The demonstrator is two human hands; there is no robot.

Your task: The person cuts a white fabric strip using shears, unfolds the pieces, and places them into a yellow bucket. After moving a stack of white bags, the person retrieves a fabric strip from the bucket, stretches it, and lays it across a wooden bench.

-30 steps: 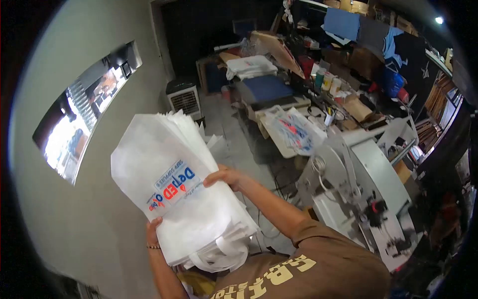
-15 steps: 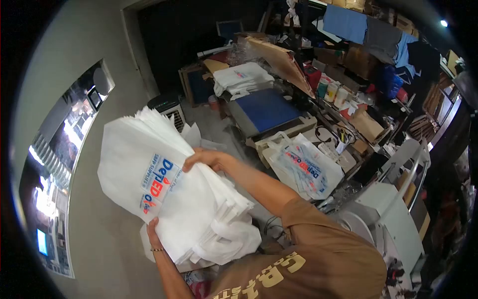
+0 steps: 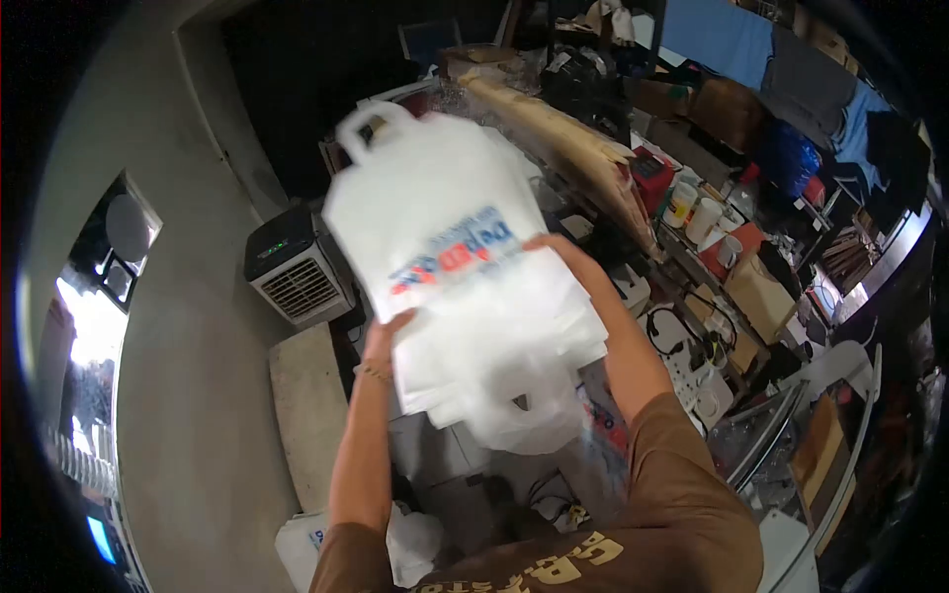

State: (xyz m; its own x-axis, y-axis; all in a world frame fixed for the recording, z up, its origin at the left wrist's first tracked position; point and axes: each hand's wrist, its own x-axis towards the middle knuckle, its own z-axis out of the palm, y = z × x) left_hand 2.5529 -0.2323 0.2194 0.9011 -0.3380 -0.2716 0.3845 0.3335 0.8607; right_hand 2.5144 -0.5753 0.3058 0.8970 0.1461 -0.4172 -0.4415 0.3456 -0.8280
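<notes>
Head view: both hands have swung the stack of printed white bags (image 3: pixel 465 257) up from nine o'clock to centre frame. Left hand (image 3: pixel 384 336) grips its seven-o'clock edge, right hand (image 3: pixel 554 247) clasps the three-o'clock side; air cooler (image 3: pixel 297 277) now sits at nine o'clock.

A thick stack of white bags (image 3: pixel 474 267) is held up in the air, blurred, with a blue and red printed logo across the top bag's face. A loop handle stands at its upper left end, and more handles hang loose from its lower end.
</notes>
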